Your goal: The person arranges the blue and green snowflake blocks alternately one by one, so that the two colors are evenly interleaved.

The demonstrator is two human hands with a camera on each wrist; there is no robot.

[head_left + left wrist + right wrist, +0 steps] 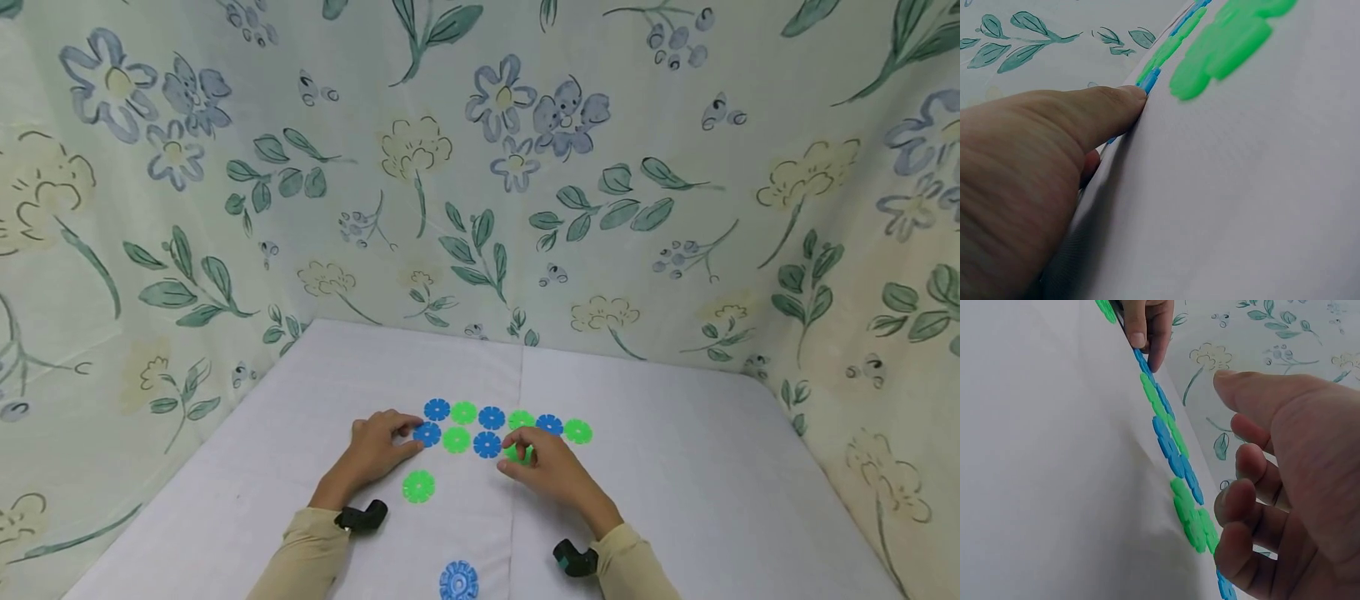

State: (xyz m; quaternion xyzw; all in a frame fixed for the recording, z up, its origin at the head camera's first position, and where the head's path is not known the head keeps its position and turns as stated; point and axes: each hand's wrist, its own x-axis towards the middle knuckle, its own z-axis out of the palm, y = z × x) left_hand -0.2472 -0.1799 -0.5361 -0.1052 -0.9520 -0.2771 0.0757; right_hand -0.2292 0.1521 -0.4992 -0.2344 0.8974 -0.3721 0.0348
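Note:
Notched plastic discs lie flat in two rows on the white cloth. Blue and green alternate along both rows. My left hand (378, 446) is at the left end of the front row, thumb and forefinger pinching the edge of a blue disc (428, 434). In the left wrist view, the thumb tip meets that disc. My right hand (551, 471) hovers at the front row's right end, fingers loosely bent and nothing between them. It partly hides a green disc (517, 454) there. Beside that disc lies another blue disc (487, 444).
A single green disc (418, 486) lies in front of the rows, nearer my left wrist. At the bottom edge of the head view is a patterned blue round piece (459, 580). A floral curtain (480, 167) stands behind the white-covered table (660, 450) and along its sides.

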